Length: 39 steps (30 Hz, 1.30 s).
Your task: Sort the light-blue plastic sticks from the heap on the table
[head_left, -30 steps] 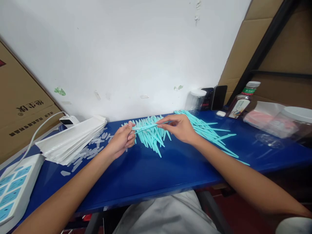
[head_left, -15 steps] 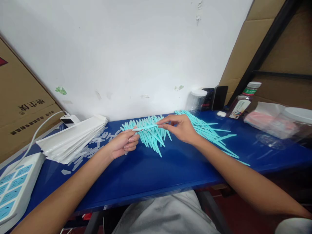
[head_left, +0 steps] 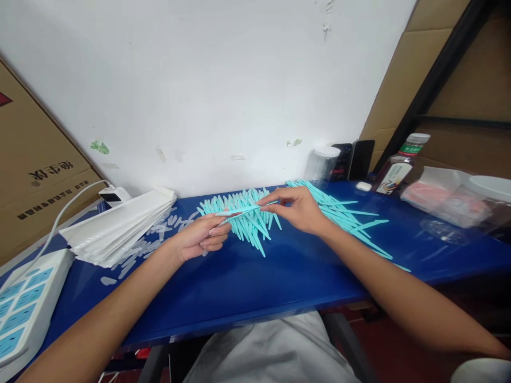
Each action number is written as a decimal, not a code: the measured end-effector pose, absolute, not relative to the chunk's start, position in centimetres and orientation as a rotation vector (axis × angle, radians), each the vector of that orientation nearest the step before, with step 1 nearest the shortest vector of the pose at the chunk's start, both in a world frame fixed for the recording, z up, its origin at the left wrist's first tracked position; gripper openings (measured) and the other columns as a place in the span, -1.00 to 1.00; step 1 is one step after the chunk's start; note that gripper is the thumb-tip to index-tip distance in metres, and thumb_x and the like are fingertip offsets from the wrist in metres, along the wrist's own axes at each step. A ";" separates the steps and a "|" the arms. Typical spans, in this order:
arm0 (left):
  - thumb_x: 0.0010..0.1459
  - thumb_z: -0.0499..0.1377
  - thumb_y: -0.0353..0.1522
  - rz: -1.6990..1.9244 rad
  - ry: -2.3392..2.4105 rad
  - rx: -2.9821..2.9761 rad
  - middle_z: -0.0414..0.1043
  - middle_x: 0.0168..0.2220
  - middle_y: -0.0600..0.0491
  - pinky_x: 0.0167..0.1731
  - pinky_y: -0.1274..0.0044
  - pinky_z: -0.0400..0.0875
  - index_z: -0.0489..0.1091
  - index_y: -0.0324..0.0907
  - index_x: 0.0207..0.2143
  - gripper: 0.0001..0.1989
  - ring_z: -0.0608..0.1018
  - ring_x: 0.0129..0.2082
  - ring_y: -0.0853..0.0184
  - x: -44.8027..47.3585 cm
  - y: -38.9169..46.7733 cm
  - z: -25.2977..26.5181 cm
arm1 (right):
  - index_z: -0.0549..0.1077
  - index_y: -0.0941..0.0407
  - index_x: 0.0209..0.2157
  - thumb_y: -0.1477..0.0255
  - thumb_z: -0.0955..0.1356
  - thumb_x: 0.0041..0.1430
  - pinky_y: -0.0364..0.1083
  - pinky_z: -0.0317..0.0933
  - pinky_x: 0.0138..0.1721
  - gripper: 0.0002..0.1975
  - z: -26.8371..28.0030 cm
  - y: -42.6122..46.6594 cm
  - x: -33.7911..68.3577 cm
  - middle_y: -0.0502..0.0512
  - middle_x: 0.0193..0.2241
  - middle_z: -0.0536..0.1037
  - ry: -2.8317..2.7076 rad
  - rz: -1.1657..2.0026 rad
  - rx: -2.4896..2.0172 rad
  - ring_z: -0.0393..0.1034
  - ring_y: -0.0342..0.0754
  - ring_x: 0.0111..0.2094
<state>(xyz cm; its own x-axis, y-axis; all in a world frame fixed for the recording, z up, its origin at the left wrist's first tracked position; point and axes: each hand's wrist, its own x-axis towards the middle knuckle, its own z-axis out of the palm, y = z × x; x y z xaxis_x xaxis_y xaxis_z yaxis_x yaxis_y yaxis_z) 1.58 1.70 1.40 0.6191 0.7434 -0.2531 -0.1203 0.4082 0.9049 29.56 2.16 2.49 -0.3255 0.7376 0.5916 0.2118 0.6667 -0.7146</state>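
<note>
One teal stick [head_left: 244,209], possibly two together; overlap prevents a count. Location: aloft over the middle pile [head_left: 251,229], which lies near the tabletop's [head_left: 279,282] back edge.

Grip, left hand [head_left: 205,234]: closed on the stick's left end, thumb over curled fingers. Grip, right hand [head_left: 293,210]: thumb and forefinger pinching the right end.

Handling (judged): likely light, smooth plastic; stiff with slight flex; may slip between dry fingers; slender point probably weakest. Best held by the flat sides, near the broader part.

Also present: right pile [head_left: 351,215], back edge towards right end; pale slips [head_left: 128,264] and white bags [head_left: 122,229], left part; power strip [head_left: 40,298], left front corner.

Writing: carton [head_left: 40,191], two dark lines and a small ringed mark, seemingly inverted, unreadable. Bottle [head_left: 399,167], near the right back corner: green band, pale label, print too small.
</note>
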 end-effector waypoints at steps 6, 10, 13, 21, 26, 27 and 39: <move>0.26 0.14 -0.51 0.558 0.760 0.964 0.04 -0.63 0.28 -0.75 0.68 -0.19 0.38 -0.20 -0.20 -0.91 -0.11 -0.75 0.56 2.1 1.3 1.5 | 0.73 0.06 -0.23 0.28 0.51 0.21 -0.11 0.15 -0.49 -0.82 2.1 2.0 29.1 0.10 -0.34 0.70 -1.861 0.698 -0.716 0.43 -0.10 -0.46; 0.26 0.18 -0.47 0.489 0.782 0.938 0.02 -0.63 0.29 -0.74 0.67 -0.23 0.41 -0.21 -0.06 -0.81 -0.09 -0.74 0.57 2.2 1.3 1.5 | 0.73 0.05 -0.23 0.24 0.50 0.21 -0.10 0.16 -0.49 -0.80 2.0 1.9 29.1 0.10 -0.33 0.71 -1.885 0.676 -0.721 0.44 -0.09 -0.45; 0.25 0.21 -0.45 0.434 0.815 0.905 0.01 -0.62 0.30 -0.75 0.67 -0.23 0.41 -0.20 -0.05 -0.79 -0.07 -0.75 0.57 2.0 1.5 1.2 | 0.72 0.04 -0.23 0.24 0.49 0.22 -0.10 0.19 -0.47 -0.81 2.1 1.9 29.2 0.09 -0.31 0.71 -1.908 0.669 -0.717 0.46 -0.08 -0.42; 0.22 0.19 -0.48 0.410 0.842 0.879 0.04 -0.61 0.28 -0.75 0.68 -0.20 0.38 -0.20 -0.11 -0.83 -0.07 -0.74 0.56 2.0 1.7 0.4 | 0.72 0.02 -0.21 0.33 0.47 0.28 -0.11 0.27 -0.40 -0.86 2.2 1.6 29.1 0.08 -0.25 0.72 -1.984 0.650 -0.645 0.54 -0.04 -0.32; 0.20 0.16 -0.52 0.432 0.844 0.863 0.03 -0.62 0.28 -0.76 0.69 -0.22 0.39 -0.22 -0.11 -0.80 -0.09 -0.73 0.56 2.6 1.6 0.3 | 0.70 0.04 -0.20 0.34 0.45 0.29 -0.12 0.29 -0.40 -0.86 1.9 1.5 28.8 0.09 -0.26 0.71 -2.007 0.613 -0.639 0.55 -0.05 -0.31; 0.19 0.16 -0.52 0.432 0.841 0.861 0.03 -0.62 0.29 -0.76 0.69 -0.22 0.39 -0.21 -0.12 -0.80 -0.10 -0.73 0.57 2.6 1.6 0.3 | 0.70 0.04 -0.19 0.36 0.45 0.29 -0.12 0.30 -0.39 -0.86 1.8 1.4 28.7 0.08 -0.26 0.71 -2.015 0.605 -0.636 0.55 -0.05 -0.31; 0.33 0.10 -0.45 0.432 0.850 0.883 0.04 -0.63 0.28 -0.77 0.72 -0.17 0.37 -0.21 -0.12 -0.90 -0.11 -0.74 0.57 3.4 0.7 1.0 | 0.67 0.11 -0.25 0.44 0.47 0.26 -0.12 0.33 -0.34 -0.92 0.7 1.4 27.8 0.09 -0.31 0.70 -2.013 0.584 -0.602 0.56 -0.05 -0.31</move>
<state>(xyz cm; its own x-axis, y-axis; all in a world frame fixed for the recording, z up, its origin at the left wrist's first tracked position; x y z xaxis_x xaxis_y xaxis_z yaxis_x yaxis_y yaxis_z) 3.36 0.71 1.05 0.6061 0.6459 -0.4642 0.0047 0.5807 0.8141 27.77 1.41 0.69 -0.4529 0.6204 0.6403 0.1813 0.7673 -0.6152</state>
